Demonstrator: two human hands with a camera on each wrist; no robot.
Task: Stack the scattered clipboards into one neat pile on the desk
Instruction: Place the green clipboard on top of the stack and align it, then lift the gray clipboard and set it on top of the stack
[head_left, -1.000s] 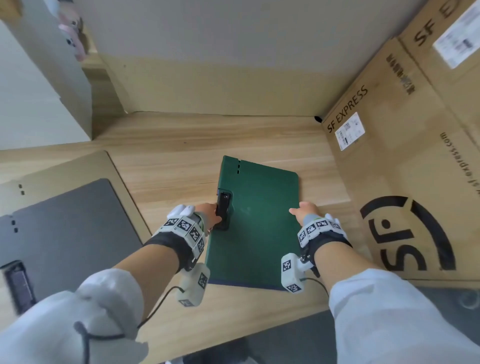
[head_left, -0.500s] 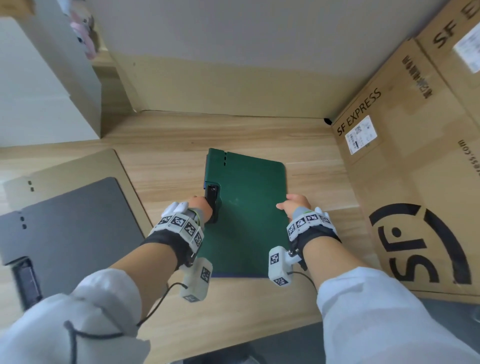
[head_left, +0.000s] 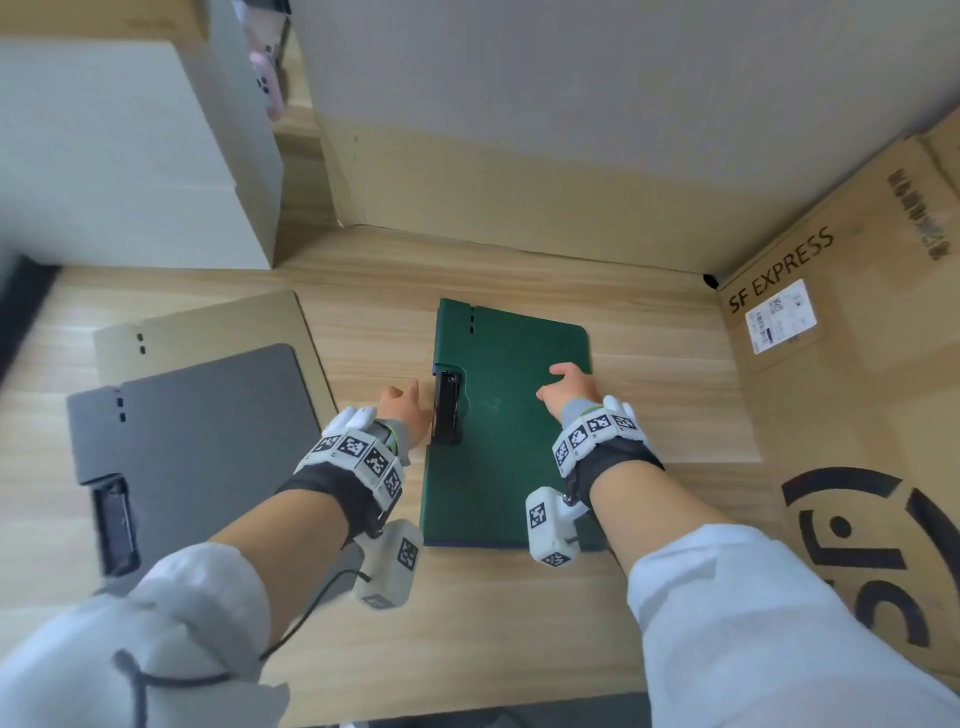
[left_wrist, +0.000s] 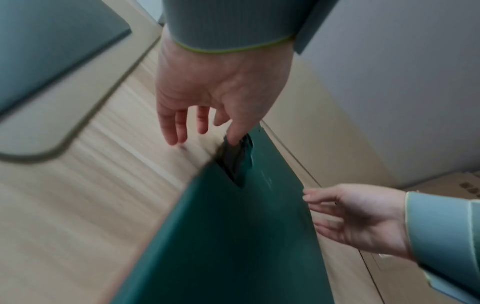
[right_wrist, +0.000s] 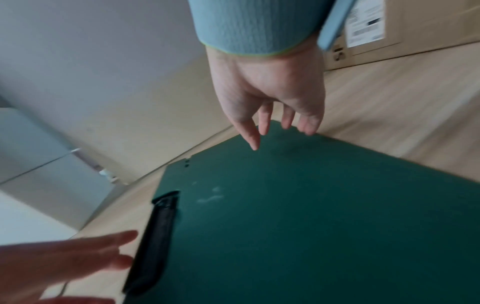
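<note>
A dark green clipboard (head_left: 506, 447) (left_wrist: 233, 236) (right_wrist: 311, 216) lies flat on the wooden desk (head_left: 519, 639), its black clip (head_left: 447, 410) (right_wrist: 153, 236) on its left edge. A thin dark blue edge shows under its near side. My left hand (head_left: 402, 402) (left_wrist: 202, 131) hovers just left of the clip with fingers loose, holding nothing. My right hand (head_left: 569, 384) (right_wrist: 280, 131) hangs over the board's right part, fingers straight and spread, holding nothing. At the left a grey clipboard (head_left: 208, 441) lies on a beige clipboard (head_left: 218, 322).
Large SF Express cardboard boxes (head_left: 852, 415) stand along the desk's right side, close to the green board. A white box (head_left: 130, 156) stands at the back left, and a wall (head_left: 519, 130) closes the back. The desk's front edge runs near my body.
Both hands have let go of the green clipboard's side edges and their fingers have straightened. The right hand has moved inward over the board.
</note>
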